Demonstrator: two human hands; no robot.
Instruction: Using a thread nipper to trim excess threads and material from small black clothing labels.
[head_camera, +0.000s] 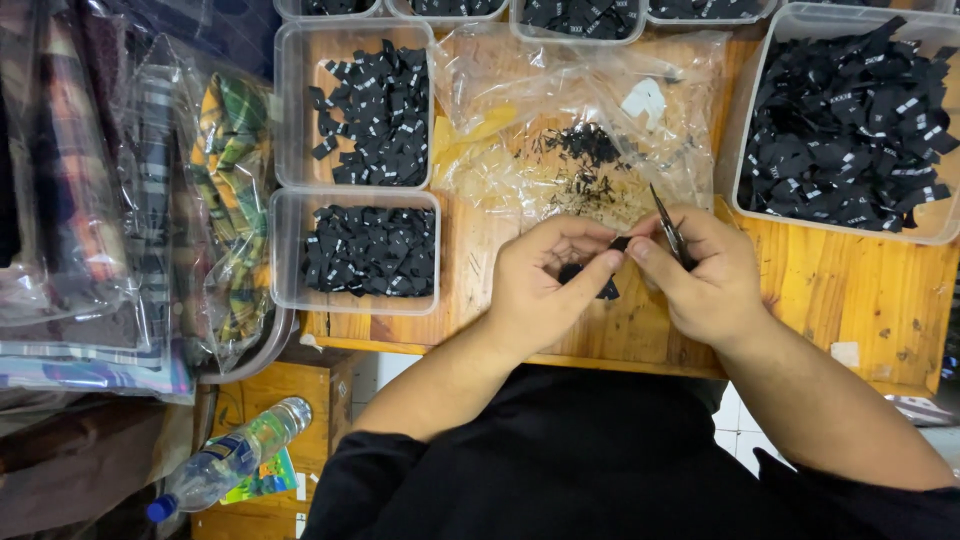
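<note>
**Two hands meet over small black labels at the desk edge**

Both hands are brought together above the near edge of the wooden desk (820, 290). The left hand (545, 285) pinches a small black fabric label (620, 243) between thumb and forefinger, its fingers curled closed around it. The right hand (705, 275) meets it fingertip to fingertip at that same label and also grips a slim pair of snips (668, 228), whose dark blades stick up and away from the body, past the knuckles. Just under the left fingers, a few more black labels (590, 280) lie on the wood, partly hidden by the hand.

Directly beyond the hands lies a crumpled clear plastic bag (600, 110) scattered with tiny black offcuts (590, 165). To the right of it stands a large clear tub (945, 225) heaped with black labels bearing small white marks. To the left, two smaller clear tubs hold more of the same: an upper tub (290, 110) and a lower tub (285, 250), the lower one level with the left hand and well apart from it. More tubs line the far edge, cut off by the frame.

Off the desk's left side sit bagged plaid fabrics (225, 200), and lower down a plastic water bottle (235, 460) with a blue cap lies tilted.
</note>
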